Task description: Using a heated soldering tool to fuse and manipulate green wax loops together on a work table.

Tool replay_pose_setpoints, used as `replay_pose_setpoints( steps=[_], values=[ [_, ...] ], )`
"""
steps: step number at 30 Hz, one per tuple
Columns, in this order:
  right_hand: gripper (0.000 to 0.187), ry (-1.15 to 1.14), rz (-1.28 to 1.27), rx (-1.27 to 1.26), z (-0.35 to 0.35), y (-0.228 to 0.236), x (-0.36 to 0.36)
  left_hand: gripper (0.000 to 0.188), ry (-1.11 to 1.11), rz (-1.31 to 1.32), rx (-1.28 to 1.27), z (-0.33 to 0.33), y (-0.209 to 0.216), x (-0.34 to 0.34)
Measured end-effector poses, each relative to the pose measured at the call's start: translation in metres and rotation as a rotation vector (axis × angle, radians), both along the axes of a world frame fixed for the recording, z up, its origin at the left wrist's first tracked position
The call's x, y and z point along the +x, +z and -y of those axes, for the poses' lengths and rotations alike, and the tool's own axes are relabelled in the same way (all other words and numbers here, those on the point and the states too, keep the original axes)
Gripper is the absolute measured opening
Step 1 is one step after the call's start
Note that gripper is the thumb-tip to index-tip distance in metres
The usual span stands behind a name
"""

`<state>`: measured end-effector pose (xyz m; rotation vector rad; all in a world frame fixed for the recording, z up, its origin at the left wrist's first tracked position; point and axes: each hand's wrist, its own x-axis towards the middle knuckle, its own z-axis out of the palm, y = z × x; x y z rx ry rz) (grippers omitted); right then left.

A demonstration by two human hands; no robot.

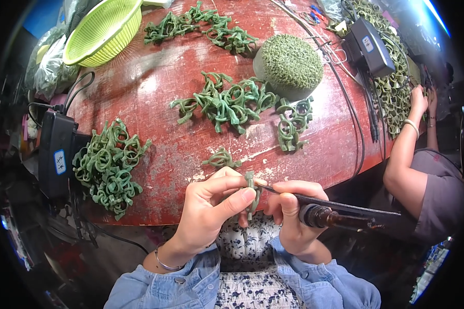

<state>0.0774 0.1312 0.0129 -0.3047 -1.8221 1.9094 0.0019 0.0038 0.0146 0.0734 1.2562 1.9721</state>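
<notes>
At the table's near edge my left hand (211, 203) pinches a green ring (250, 198) that looks like wax, holding it upright between thumb and fingers. My right hand (300, 216) is closed around a slim dark file-like tool (350, 204), whose thin front end reaches the ring's top. A brown-handled tool with a black collar (322, 216) also sticks out of the right hand, below the slim one; its front end is hidden. Just beyond my fingers a small group of green rings (221, 158) lies on the red table (170, 177).
More green ring piles lie at the left (111, 165), middle (229, 103) and back (201, 26). A round block with a rough green top (291, 64), a yellow-green basket (105, 33), two black boxes and cables stand around. At right, another person's arm (404, 139) reaches into many olive-green pieces.
</notes>
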Motion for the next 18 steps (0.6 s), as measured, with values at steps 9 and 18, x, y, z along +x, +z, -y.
replay_pose_setpoints(
  steps=[9,18],
  values=[
    [0.015,0.035,0.061,-0.024,-0.0059,0.0047,0.0059,0.020,-0.003,0.054,0.007,-0.0007,0.0021,-0.0006],
    [0.012,0.075,0.017,-0.050,-0.0073,0.0074,0.0021,0.024,0.004,-0.165,-0.034,-0.0020,-0.0029,0.0032]
  ],
)
